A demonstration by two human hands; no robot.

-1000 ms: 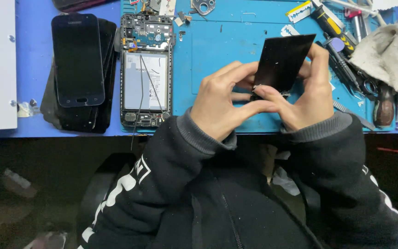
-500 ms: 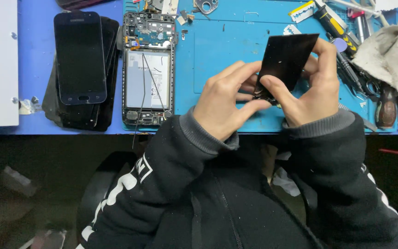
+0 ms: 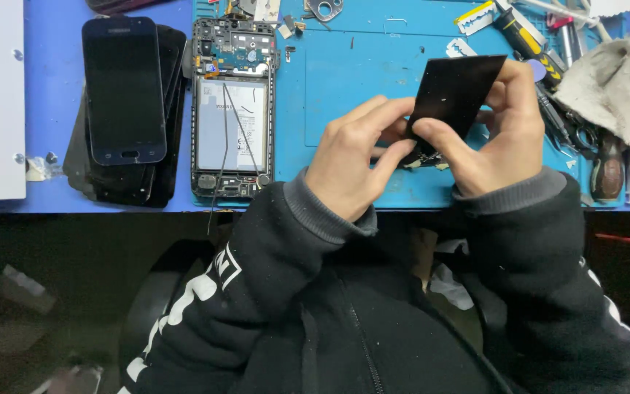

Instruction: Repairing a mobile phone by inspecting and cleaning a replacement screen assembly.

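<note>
Above the blue mat [image 3: 344, 95], both hands' fingers [image 3: 373, 120] pinch a black panel [image 3: 452, 91].

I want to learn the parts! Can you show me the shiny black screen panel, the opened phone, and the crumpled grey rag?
shiny black screen panel [image 3: 455, 91], head view, middle of its face
opened phone [image 3: 232, 109], head view, its battery
crumpled grey rag [image 3: 614, 91], head view, its middle fold

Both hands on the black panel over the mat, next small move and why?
Probably keep picking at the panel's lower edge with the left hand while the right hand steadies it. Both thumbs meet at that bottom end, where small bits hang from it, and the panel is tilted up off the blue mat, so it isn't ready to set down.
</note>
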